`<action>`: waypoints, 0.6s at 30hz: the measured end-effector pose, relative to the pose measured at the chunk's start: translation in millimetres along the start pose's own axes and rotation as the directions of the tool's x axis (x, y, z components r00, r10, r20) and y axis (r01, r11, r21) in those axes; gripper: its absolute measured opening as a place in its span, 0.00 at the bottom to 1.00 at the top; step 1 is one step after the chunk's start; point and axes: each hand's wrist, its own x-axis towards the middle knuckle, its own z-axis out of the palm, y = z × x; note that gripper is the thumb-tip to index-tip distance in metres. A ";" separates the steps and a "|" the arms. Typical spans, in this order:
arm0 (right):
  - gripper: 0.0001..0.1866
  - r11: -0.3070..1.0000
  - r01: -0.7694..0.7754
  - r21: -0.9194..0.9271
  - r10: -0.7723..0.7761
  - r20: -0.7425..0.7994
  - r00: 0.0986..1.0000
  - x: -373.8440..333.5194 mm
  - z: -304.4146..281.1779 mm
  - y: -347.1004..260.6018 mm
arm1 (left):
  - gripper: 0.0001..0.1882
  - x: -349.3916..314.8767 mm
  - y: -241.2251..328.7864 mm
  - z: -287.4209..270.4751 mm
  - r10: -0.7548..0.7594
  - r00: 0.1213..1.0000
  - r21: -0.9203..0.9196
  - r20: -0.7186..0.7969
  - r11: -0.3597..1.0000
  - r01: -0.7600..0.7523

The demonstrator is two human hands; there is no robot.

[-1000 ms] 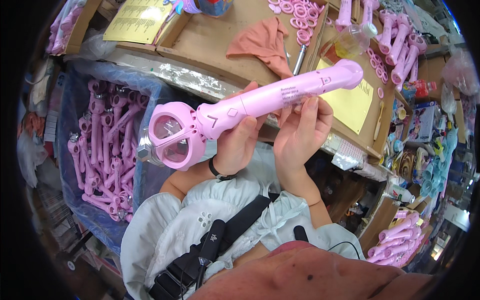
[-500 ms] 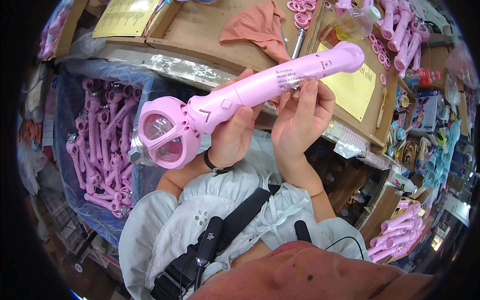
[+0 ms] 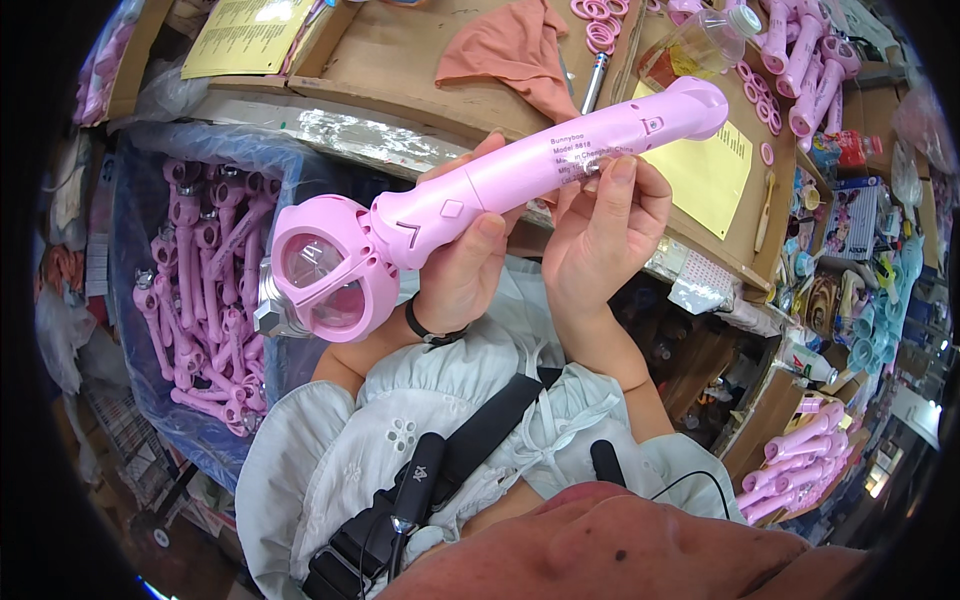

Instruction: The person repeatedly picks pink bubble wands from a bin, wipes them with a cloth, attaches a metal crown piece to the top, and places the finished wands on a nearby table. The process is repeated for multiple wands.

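A pink toy wand (image 3: 515,165) lies slantwise across my view, its round head at the lower left and its curved tip at the upper right. Clear windows fill the head, and a silver, faceted piece (image 3: 277,305) sticks out on its far left. My left hand (image 3: 465,270) is closed round the handle just past the head, with the thumb on top and the other fingers partly hidden behind. At the printed part of the handle, my right hand (image 3: 607,225) pinches a small clear, shiny film (image 3: 590,163) between thumb and fingers, against the pink surface.
On the left stands a blue-lined bin (image 3: 150,395) full of pink wands. A cardboard-lined bench (image 3: 400,60) holds an orange cloth (image 3: 505,50), pink rings (image 3: 600,35), a plastic bottle (image 3: 695,50) and yellow sheets (image 3: 705,185). More wands (image 3: 800,455) are piled at the lower right.
The wand's head has dipped slightly down and to the left. At my right fingertips the clear film covers a little more of the printing. Both hands keep their hold.
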 end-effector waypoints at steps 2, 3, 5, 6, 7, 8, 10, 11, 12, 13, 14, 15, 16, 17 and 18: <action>0.09 1.000 -0.004 0.009 0.004 0.011 1.000 -0.2 -0.9 0.4 | 0.29 0.0 0.1 0.3 -0.004 1.000 -0.001 -0.012 1.000 0.004; 0.09 1.000 -0.001 0.002 0.001 0.008 1.000 -0.2 -1.2 0.7 | 0.29 0.1 0.3 0.0 -0.003 1.000 0.008 0.000 1.000 0.003; 0.09 1.000 0.008 -0.012 -0.008 0.000 1.000 -0.3 -1.6 1.9 | 0.29 0.1 0.8 -1.2 -0.002 1.000 0.016 0.011 1.000 0.002; 0.09 1.000 0.017 -0.014 -0.017 -0.003 1.000 -0.4 -1.8 2.5 | 0.28 0.2 1.0 -2.2 0.008 0.999 0.057 0.044 0.998 -0.010; 0.08 1.000 0.021 -0.014 -0.021 -0.009 1.000 -0.4 -1.9 3.1 | 0.28 0.2 1.0 -3.3 0.016 0.997 0.099 0.077 0.995 -0.023; 0.08 1.000 0.026 -0.014 -0.027 -0.015 1.000 -0.4 -1.9 3.5 | 0.27 0.3 0.7 -4.3 0.022 0.994 0.140 0.111 0.989 -0.038; 0.08 1.000 0.018 -0.013 -0.018 -0.003 1.000 -0.5 -2.3 3.9 | 0.27 0.0 -0.8 -5.9 0.045 0.993 0.152 0.106 0.986 -0.061; 0.08 1.000 0.022 -0.006 -0.022 0.002 1.000 -0.6 -2.5 3.8 | 0.27 -0.2 -1.5 -6.7 0.052 0.993 0.156 0.105 0.985 -0.068; 0.08 1.000 0.014 -0.012 -0.014 -0.001 1.000 -0.6 -2.8 3.8 | 0.27 -0.2 -2.0 -7.4 0.057 0.993 0.150 0.106 0.986 -0.073; 0.08 1.000 0.014 -0.011 -0.014 -0.006 1.000 -0.7 -3.1 3.5 | 0.27 -0.1 -2.5 -8.0 0.058 0.992 0.141 0.109 0.987 -0.073; 0.08 1.000 0.001 -0.013 -0.002 -0.014 1.000 -0.8 -3.5 3.3 | 0.27 -0.1 -2.7 -8.6 0.056 0.992 0.128 0.112 0.989 -0.071; 0.08 1.000 0.004 -0.003 -0.004 -0.003 1.000 -0.9 -3.8 3.0 | 0.27 -0.1 -2.8 -8.8 0.056 0.992 0.131 0.112 0.989 -0.070; 0.09 1.000 -0.006 0.003 0.006 0.005 1.000 -1.0 -4.1 2.8 | 0.27 -0.1 -2.7 -9.1 0.053 0.992 0.130 0.111 0.989 -0.067; 0.09 1.000 -0.012 0.014 0.012 0.010 1.000 -0.9 -4.4 2.7 | 0.27 -0.1 -2.6 -9.1 0.048 0.993 0.122 0.109 0.991 -0.061; 0.09 1.000 -0.015 0.004 0.015 0.003 1.000 -0.9 -4.5 2.8 | 0.27 -0.3 -2.5 -9.0 0.049 0.993 0.133 0.108 0.989 -0.064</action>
